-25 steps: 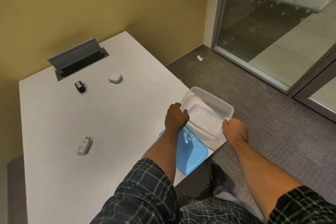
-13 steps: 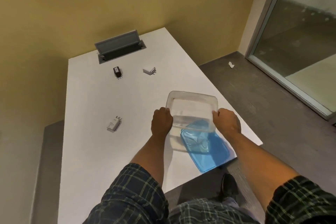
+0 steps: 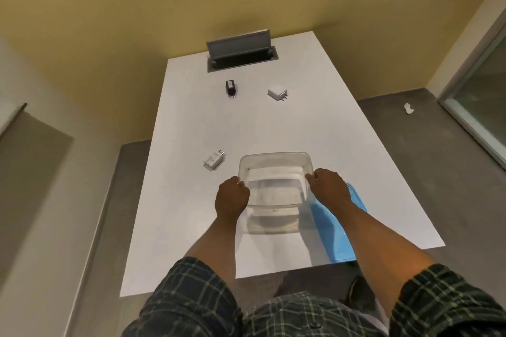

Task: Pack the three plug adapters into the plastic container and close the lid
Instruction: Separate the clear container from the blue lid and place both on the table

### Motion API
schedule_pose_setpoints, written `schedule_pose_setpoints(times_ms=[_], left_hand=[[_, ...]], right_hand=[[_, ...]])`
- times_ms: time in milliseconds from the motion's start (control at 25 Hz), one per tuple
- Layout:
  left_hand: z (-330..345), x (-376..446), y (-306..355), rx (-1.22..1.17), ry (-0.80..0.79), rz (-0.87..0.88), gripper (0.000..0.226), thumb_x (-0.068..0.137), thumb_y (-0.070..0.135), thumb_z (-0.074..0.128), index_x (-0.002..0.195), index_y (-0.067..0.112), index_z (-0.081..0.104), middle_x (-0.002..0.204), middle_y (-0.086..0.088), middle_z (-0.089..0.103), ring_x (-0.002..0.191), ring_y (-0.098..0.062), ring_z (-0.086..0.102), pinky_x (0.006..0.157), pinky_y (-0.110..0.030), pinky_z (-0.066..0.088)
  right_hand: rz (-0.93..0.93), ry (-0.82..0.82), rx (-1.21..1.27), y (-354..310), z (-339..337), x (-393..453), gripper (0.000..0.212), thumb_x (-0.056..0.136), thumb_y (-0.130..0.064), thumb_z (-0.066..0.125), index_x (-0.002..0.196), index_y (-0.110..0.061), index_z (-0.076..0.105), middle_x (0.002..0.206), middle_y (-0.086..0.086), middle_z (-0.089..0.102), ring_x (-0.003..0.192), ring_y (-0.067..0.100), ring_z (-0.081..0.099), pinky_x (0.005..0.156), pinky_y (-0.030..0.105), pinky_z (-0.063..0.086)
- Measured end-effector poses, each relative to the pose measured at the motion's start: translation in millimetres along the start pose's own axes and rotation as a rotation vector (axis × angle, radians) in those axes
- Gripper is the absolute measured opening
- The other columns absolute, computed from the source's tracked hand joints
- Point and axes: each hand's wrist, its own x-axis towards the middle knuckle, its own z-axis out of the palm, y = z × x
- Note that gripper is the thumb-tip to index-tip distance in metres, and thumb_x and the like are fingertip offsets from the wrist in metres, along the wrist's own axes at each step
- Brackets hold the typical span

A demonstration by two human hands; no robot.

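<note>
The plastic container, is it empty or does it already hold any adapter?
Empty. Through the clear plastic container only the white table shows; all three adapters lie outside on the table.

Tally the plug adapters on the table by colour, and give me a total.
White plug adapters: 2, one near the clear plastic container at, one farther back at.
Black plug adapters: 1, at, close to the grey cable hatch.
Total: 3, all lying on the white table, none in the container.
</note>
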Motion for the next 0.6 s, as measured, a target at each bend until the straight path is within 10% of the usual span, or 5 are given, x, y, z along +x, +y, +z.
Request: schedule_pose_setpoints(times_ms=[600], left_hand=[[-11.6, -6.6, -49.0, 0.071, -0.060, -0.086, 0.030, 0.093, 0.019, 0.045, 0.101, 0.004, 0.070, 0.112, -0.013, 0.070, 0.105, -0.033, 0.064, 0.089, -0.036, 0.052]], right_hand=[[-0.122, -0.112, -0.114, -15.3, 35.0, -0.9, 0.038, 0.104, -0.038, 0.038, 0.078, -0.014, 0.051, 0.097, 0.013, 0.069, 0.093, 0.033, 0.062, 0.073, 0.036, 0.043]])
